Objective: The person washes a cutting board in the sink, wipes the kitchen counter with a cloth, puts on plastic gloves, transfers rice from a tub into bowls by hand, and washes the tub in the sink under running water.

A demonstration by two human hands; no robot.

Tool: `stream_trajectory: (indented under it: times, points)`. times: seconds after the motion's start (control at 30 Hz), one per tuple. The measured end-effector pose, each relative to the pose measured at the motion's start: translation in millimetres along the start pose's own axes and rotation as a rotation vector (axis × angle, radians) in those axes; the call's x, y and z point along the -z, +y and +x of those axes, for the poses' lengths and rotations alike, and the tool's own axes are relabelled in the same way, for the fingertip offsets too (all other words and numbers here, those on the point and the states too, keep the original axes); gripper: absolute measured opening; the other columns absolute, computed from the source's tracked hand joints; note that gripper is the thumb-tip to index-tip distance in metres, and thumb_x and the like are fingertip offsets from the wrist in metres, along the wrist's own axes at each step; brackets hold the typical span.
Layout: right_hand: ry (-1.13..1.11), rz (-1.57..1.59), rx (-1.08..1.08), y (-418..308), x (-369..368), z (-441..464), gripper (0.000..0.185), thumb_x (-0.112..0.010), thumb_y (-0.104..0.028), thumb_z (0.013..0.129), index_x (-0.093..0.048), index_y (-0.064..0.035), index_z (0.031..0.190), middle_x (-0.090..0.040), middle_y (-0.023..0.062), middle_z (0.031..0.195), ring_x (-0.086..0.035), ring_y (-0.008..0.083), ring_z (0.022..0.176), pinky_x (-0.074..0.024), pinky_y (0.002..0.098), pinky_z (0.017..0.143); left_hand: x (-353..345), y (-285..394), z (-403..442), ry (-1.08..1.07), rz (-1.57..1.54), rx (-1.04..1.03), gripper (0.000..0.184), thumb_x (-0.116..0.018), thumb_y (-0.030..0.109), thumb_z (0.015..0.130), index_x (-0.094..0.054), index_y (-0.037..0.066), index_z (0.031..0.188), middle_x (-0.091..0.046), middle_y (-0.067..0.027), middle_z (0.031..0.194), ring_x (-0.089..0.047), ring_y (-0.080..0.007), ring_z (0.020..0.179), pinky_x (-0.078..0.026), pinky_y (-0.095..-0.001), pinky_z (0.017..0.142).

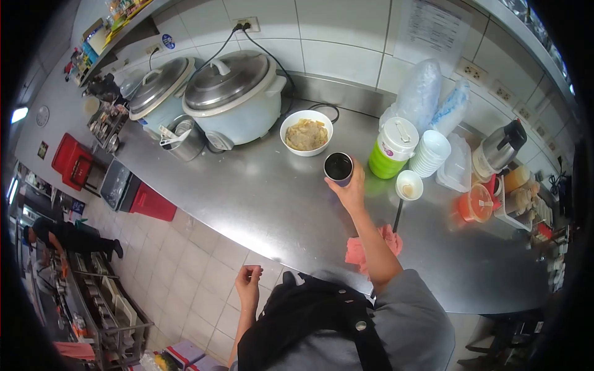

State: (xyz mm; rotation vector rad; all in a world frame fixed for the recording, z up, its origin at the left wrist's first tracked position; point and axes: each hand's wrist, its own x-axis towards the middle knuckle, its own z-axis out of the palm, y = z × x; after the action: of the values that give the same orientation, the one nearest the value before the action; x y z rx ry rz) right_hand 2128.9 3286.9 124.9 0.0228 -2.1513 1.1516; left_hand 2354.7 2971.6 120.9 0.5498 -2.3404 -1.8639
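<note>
My right hand [351,190] is wrapped round a dark tumbler [338,167] over the steel counter. The tumbler's inside looks black, so I cannot tell whether it holds liquid. Just behind it and to the left is a white bowl [286,143] with pale, yellowish food [306,135] in it. To the right of the tumbler stands a green jug [385,162] with a white lid. My left hand [249,285] hangs in front of the counter edge, fingers curled in, with nothing visible in it. A pink cloth [359,252] lies under my right forearm.
Two large rice cookers [238,114] and a metal utensil pot [185,145] line the left. On the right are stacked white cups [430,154], a small white bowl [416,180] with a dark handle beside it, an orange-red tub [475,204] and a steel flask [498,148]. A co-worker [68,235] stands far left.
</note>
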Motion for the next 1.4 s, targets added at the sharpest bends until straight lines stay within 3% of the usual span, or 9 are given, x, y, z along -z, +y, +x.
stream_trajectory:
  times: [0.2,0.3,0.4,0.47,0.5,0.67,0.8,0.97,1.4]
  points:
    - [-0.157,0.218,0.053,-92,52,18,0.083,-0.086,-0.024,0.062,-0.045,-0.0040,0.130,-0.049,0.0172,0.122,-0.047,0.0350,0.117,-0.0422,0.0435,0.096,-8,-7,6,0.022,0.004,0.000,0.015,-0.065,0.016,0.089,-0.064,0.001,0.088,-0.067,-0.0058,0.078,-0.060,-0.0110,0.069,-0.047,-0.0248,0.064]
    - [-0.225,0.217,0.177,-150,96,33,0.090,-0.089,-0.029,0.056,-0.046,-0.0069,0.132,-0.049,0.0170,0.123,-0.049,0.0355,0.116,-0.0441,0.0425,0.094,-15,2,14,-0.048,0.210,-0.036,0.009,-0.065,0.012,0.087,-0.064,0.004,0.090,-0.068,-0.0071,0.087,-0.062,-0.0164,0.077,-0.048,-0.0296,0.068]
    - [-0.321,0.238,0.308,-192,138,47,0.094,-0.090,-0.032,0.052,-0.048,-0.0084,0.132,-0.050,0.0166,0.123,-0.052,0.0345,0.113,-0.0451,0.0413,0.093,-26,7,19,-0.176,0.665,-0.388,0.019,-0.064,0.014,0.086,-0.063,0.003,0.102,-0.064,-0.0146,0.109,-0.059,-0.0266,0.105,-0.045,-0.0397,0.089]
    - [-0.326,0.304,0.440,-221,160,57,0.092,-0.090,-0.032,0.051,-0.050,-0.0092,0.131,-0.053,0.0151,0.120,-0.057,0.0326,0.107,-0.0488,0.0387,0.087,-37,1,20,-0.217,1.028,-0.355,0.035,-0.067,0.021,0.082,-0.063,0.012,0.115,-0.051,-0.0118,0.134,-0.042,-0.0328,0.128,-0.023,-0.0618,0.107]
    - [-0.294,0.276,0.507,-230,166,60,0.087,-0.089,-0.030,0.054,-0.052,-0.0090,0.129,-0.054,0.0146,0.118,-0.059,0.0320,0.103,-0.0504,0.0376,0.083,-38,-9,25,-0.265,0.916,-0.391,0.046,-0.067,0.027,0.082,-0.059,0.014,0.124,-0.043,-0.0140,0.141,-0.032,-0.0338,0.136,-0.007,-0.0702,0.107]
    - [-0.176,0.379,0.597,-277,186,59,0.063,-0.086,-0.021,0.061,-0.062,-0.0079,0.118,-0.057,0.0138,0.112,-0.064,0.0294,0.092,-0.0541,0.0349,0.076,-46,-38,34,-0.391,1.229,-0.433,0.041,-0.053,0.025,0.088,-0.058,0.009,0.125,-0.039,-0.0252,0.141,-0.031,-0.0357,0.137,0.001,-0.0745,0.104]
    - [-0.042,0.385,0.495,-310,186,45,0.021,-0.059,-0.017,0.088,-0.051,-0.0153,0.107,-0.056,0.0188,0.104,-0.062,0.0384,0.090,-0.0555,0.0436,0.077,-44,-38,39,-0.417,1.193,-0.421,0.041,-0.043,0.026,0.091,-0.057,0.007,0.125,-0.042,-0.0269,0.139,-0.032,-0.0359,0.136,0.003,-0.0770,0.101]
    - [0.130,0.408,0.531,-316,186,41,0.017,-0.054,-0.028,0.091,-0.050,-0.0275,0.108,-0.054,0.0144,0.098,-0.062,0.0377,0.087,-0.0564,0.0403,0.072,-48,-35,37,-0.370,1.192,-0.467,0.041,-0.044,0.025,0.091,-0.056,0.007,0.127,-0.042,-0.0263,0.139,-0.033,-0.0352,0.137,0.002,-0.0753,0.103]
    - [0.169,0.388,0.538,-311,192,38,0.018,-0.055,-0.027,0.092,-0.052,-0.0242,0.109,-0.055,0.0146,0.098,-0.062,0.0367,0.086,-0.0563,0.0400,0.072,-66,-21,30,-0.383,1.235,-0.540,0.039,-0.050,0.024,0.089,-0.058,0.008,0.124,-0.042,-0.0218,0.140,-0.032,-0.0362,0.137,0.001,-0.0738,0.105]
